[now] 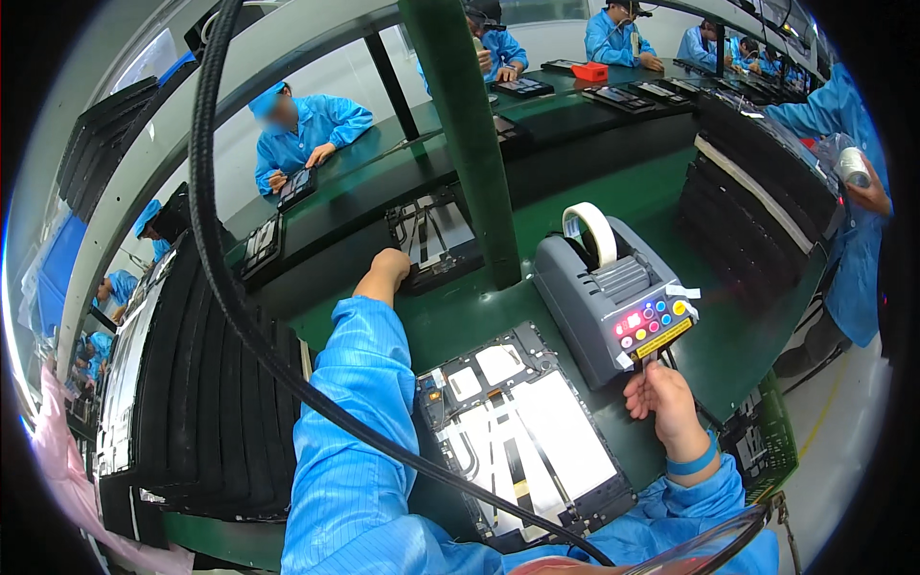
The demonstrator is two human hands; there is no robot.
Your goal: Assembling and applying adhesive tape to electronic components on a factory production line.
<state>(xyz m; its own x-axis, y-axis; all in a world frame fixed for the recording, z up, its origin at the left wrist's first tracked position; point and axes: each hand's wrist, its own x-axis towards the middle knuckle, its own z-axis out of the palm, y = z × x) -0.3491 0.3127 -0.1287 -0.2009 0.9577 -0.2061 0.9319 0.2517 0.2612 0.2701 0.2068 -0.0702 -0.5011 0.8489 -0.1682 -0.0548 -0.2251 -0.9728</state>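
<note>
Reaching to the far side of the green desk (738, 350), I have my left hand (387, 265) at the near left edge of the far opened device (433, 233); its fingers are mostly hidden, so I cannot tell whether they pinch that edge. I hold my right hand (665, 401) just below the front of the grey tape dispenser (583, 321), fingers curled, thumb and forefinger tips close together; whether anything sits between them I cannot tell. A pale tape roll (601, 238) stands on the dispenser. Nearer, between my forearms, lies the near opened device (565, 431), crossed by a black cable (356, 427). Black trays (216, 412) are stacked at left.
</note>
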